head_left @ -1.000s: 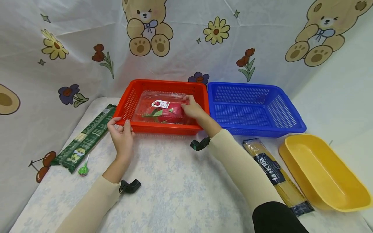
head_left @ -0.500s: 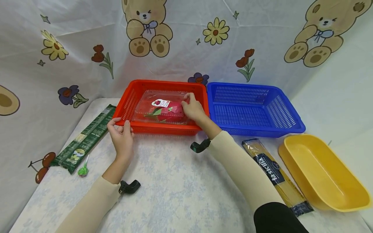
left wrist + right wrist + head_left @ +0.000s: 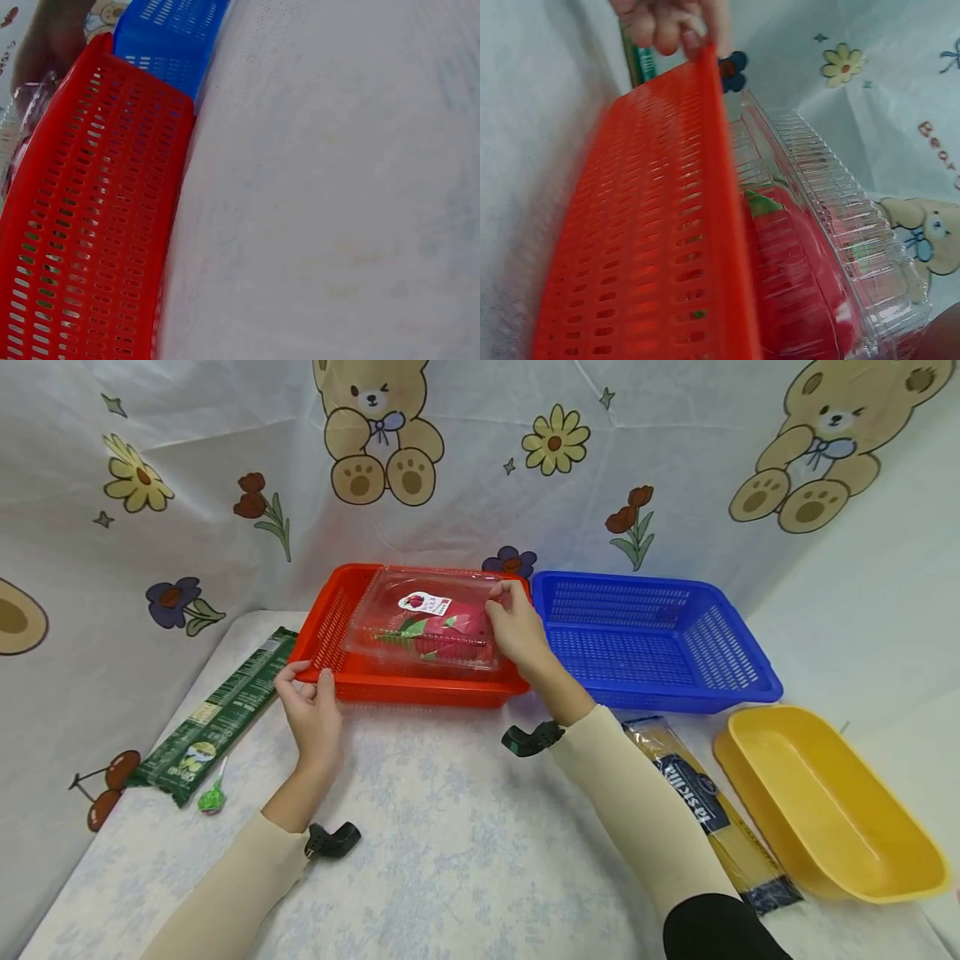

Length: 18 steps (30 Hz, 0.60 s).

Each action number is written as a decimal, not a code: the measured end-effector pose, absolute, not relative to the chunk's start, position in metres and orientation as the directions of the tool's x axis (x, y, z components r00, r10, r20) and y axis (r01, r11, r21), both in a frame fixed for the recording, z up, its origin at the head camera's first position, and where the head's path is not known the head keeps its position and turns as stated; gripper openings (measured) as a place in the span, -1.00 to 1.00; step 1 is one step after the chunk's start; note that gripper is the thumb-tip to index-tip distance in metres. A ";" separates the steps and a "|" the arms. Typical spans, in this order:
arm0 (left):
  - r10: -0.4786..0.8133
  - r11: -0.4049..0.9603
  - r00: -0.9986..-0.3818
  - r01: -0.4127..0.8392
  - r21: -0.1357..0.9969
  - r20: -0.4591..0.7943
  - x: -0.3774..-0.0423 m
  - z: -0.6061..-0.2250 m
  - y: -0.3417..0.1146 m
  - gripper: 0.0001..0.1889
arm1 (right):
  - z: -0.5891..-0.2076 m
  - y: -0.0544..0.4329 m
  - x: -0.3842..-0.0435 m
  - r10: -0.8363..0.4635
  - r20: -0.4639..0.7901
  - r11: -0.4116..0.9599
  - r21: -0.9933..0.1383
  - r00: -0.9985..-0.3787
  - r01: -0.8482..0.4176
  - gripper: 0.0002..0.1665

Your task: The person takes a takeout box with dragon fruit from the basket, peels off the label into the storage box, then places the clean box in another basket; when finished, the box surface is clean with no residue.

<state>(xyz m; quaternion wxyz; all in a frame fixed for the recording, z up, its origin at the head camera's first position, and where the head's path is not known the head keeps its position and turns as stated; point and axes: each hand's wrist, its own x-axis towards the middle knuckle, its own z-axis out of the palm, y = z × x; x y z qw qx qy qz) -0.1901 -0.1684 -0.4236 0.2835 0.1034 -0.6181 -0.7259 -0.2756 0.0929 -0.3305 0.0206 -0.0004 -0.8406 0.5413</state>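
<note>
My right hand [image 3: 519, 628] grips the right edge of a clear plastic clamshell box [image 3: 375, 614] with a white label. Inside the box lies a pink dragon fruit [image 3: 461, 628] with green tips. The box overlaps the red basket [image 3: 427, 692] in the head view; in the right wrist view its lid edge [image 3: 832, 202] stands above the basket's rim. At the basket's front left corner, my left hand [image 3: 311, 722] holds the rim between thumb and fingers. That hand [image 3: 667, 26] also shows at the top of the right wrist view.
A blue basket [image 3: 622, 660] stands directly right of the red one. Farther right are a spaghetti pack [image 3: 708, 814] and a yellow tub [image 3: 832, 802]. At left lie a long green packet [image 3: 217, 718] and a green lollipop [image 3: 212, 797]. A patterned cloth hangs behind.
The right hand has raised the clamshell box within the red basket and shifted it slightly right and back. The left hand keeps its hold on the basket corner.
</note>
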 end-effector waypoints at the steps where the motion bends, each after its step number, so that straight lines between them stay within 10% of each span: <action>1: -0.544 -0.072 -0.815 0.283 0.956 0.200 -0.190 -0.424 -0.168 -0.68 | -0.328 0.095 -0.272 0.025 0.028 0.380 -0.925 -0.999 -0.017 -0.81; 18: -0.520 -0.095 -0.833 0.277 0.956 0.190 -0.191 -0.424 -0.169 -0.62 | -0.303 0.133 -0.194 -0.082 0.101 0.174 -0.978 -0.991 -0.115 -0.75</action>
